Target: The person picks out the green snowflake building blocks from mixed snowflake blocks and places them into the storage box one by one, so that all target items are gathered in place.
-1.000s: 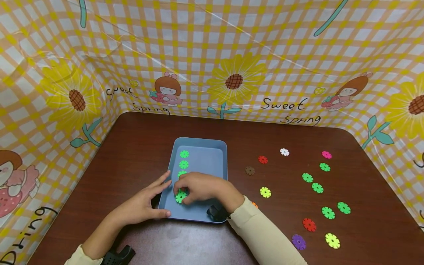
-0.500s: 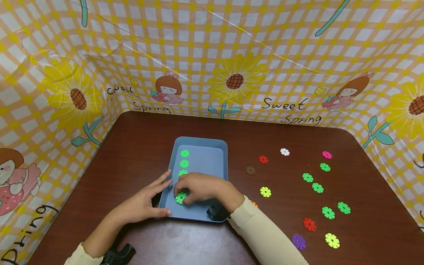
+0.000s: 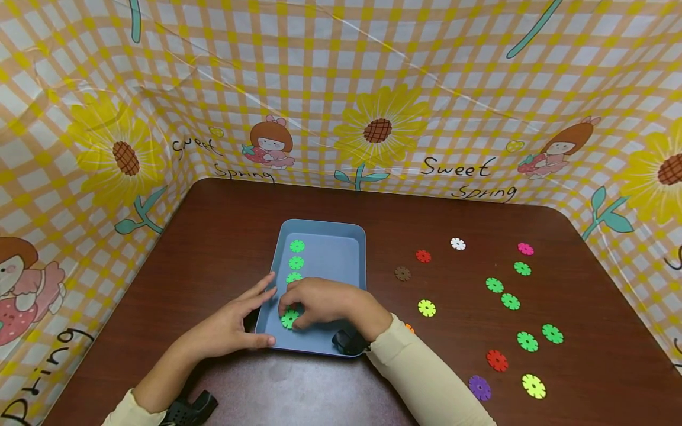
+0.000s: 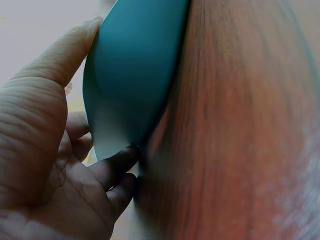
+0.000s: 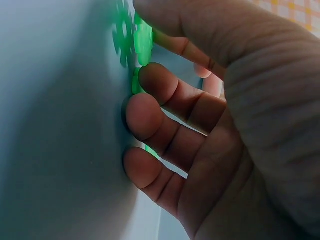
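A blue-grey tray (image 3: 333, 260) holds a column of green notched discs along its left side, the top one (image 3: 296, 245) near the far end. My right hand (image 3: 321, 300) is over the column, with curled fingers and thumb pinching the nearest green disc (image 3: 289, 320). Up close in the right wrist view, thumb and forefinger are at a green disc (image 5: 143, 44), other fingertips touching the tray floor. The hand covers part of the column. With fingers spread, my left hand (image 3: 231, 328) touches the tray's left edge; its thumb meets the wall (image 4: 132, 65) in the left wrist view.
Right of the tray, loose discs lie on the brown table (image 3: 224, 236): several green (image 3: 527, 341), red (image 3: 497, 361), yellow (image 3: 427, 308), purple (image 3: 479, 388), white (image 3: 457, 244), brown (image 3: 402, 273) and pink (image 3: 525, 249). My right forearm partly hides an orange one (image 3: 409, 328). Checked cloth surrounds the table.
The nearest green disc has shifted very slightly toward the tray's near end. Both hands keep almost the same place and pose.
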`<action>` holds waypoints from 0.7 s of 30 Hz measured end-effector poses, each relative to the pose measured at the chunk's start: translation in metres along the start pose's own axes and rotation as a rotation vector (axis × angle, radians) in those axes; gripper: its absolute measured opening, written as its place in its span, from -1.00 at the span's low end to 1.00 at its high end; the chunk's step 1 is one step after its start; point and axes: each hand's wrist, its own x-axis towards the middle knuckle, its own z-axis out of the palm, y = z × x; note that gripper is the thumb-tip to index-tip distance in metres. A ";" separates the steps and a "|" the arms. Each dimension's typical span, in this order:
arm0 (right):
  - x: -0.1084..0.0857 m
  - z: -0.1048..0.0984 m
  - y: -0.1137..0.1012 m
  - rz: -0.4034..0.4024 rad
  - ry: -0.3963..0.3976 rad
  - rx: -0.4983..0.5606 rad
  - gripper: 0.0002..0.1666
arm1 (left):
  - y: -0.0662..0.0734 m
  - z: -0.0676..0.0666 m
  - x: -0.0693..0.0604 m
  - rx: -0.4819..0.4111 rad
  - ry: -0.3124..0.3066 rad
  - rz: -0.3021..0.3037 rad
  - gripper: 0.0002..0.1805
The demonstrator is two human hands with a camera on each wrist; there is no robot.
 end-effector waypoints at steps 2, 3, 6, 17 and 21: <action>0.000 -0.001 0.000 -0.001 0.001 0.001 -0.77 | 0.000 0.000 0.000 0.001 -0.001 0.000 0.08; 0.000 -0.001 0.000 -0.003 0.002 0.000 -0.76 | 0.000 0.000 0.000 0.000 -0.002 0.000 0.08; 0.000 -0.001 0.000 -0.006 0.005 -0.002 -0.75 | 0.001 -0.001 0.000 0.001 -0.004 0.000 0.07; -0.001 -0.001 0.000 0.012 0.005 -0.014 -0.77 | -0.001 0.000 0.000 -0.006 -0.007 0.010 0.08; -0.001 -0.001 0.000 0.010 0.017 -0.012 -0.76 | -0.002 0.001 -0.001 -0.015 -0.006 0.016 0.07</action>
